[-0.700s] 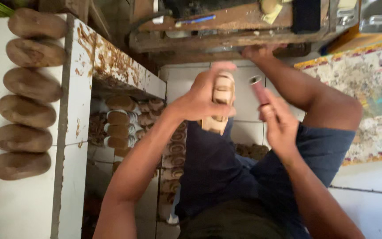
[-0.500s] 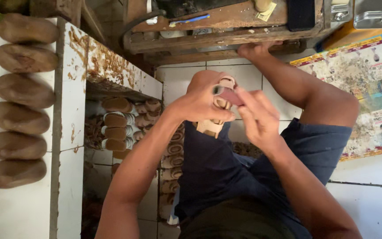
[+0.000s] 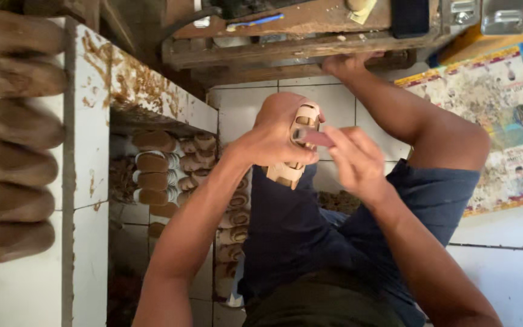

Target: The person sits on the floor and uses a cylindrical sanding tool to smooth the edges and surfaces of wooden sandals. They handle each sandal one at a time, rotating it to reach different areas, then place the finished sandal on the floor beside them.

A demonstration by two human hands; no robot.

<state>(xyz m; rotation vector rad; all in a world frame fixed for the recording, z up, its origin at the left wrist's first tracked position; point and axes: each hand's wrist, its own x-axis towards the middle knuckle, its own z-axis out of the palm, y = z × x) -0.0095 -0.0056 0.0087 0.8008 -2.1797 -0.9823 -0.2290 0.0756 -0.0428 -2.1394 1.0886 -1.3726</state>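
Observation:
My left hand [image 3: 272, 138] is wrapped around a beige strapped sandal [image 3: 284, 174], holding it up in front of me above my lap. My right hand [image 3: 356, 161] pinches a small flat pinkish-brown piece [image 3: 318, 138] between its fingertips and holds its end against the sandal's upper part. The two hands meet at the middle of the view. Most of the sandal is hidden under my left fingers.
A row of brown shoe-shaped pieces [image 3: 16, 124] lies on a white tiled ledge [image 3: 89, 181] at the left. More sandals [image 3: 155, 172] are stacked in the recess under it. A worn wooden bench [image 3: 298, 33] crosses the top; a colourful poster [image 3: 503, 115] lies at the right.
My right hand, which was apart from the sandal with fingers spread, has moved left to it and now presses the small piece against it. My left hand has turned the sandal slightly.

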